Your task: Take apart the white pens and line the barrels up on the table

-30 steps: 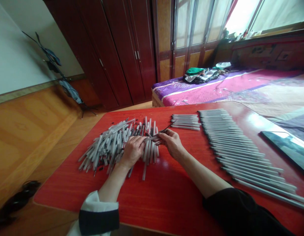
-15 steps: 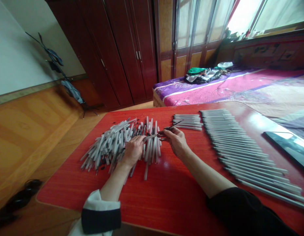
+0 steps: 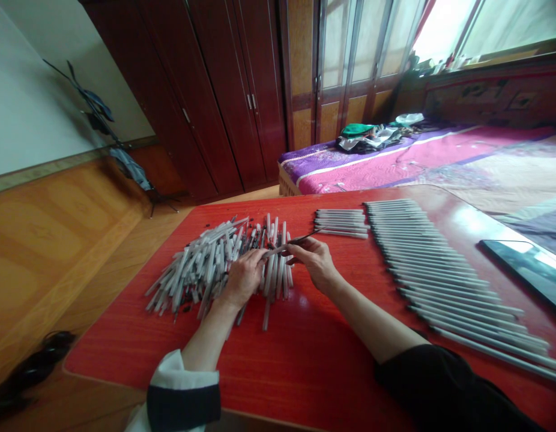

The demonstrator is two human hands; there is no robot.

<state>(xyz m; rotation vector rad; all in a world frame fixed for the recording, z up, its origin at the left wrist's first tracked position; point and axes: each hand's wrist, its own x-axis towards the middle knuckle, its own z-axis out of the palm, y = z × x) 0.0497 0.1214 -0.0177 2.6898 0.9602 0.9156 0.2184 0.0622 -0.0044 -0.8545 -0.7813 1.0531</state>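
Observation:
My left hand (image 3: 245,277) is closed on one end of a whitish pen barrel (image 3: 275,250), above the right side of a loose pile. My right hand (image 3: 316,263) pinches a thin dark rod that looks like a pen refill (image 3: 311,234), its free end pointing up and right. Rod and barrel lie nearly in one line, meeting at my right fingertips; the fingers hide the joint. Under and left of my hands spreads a pile of pen barrels (image 3: 192,264) with black parts among them.
Right of my hands, a short row of pens (image 3: 343,222) lies side by side. Farther right runs a long row of pens (image 3: 440,276), dark ends facing left. A dark tablet-like device (image 3: 525,270) lies at the right edge of the red table (image 3: 296,366). A bed (image 3: 372,162) stands behind.
My right hand has shifted slightly left and down, and the dark rod has tilted flatter, closer in line with the barrel. The left hand hardly differs.

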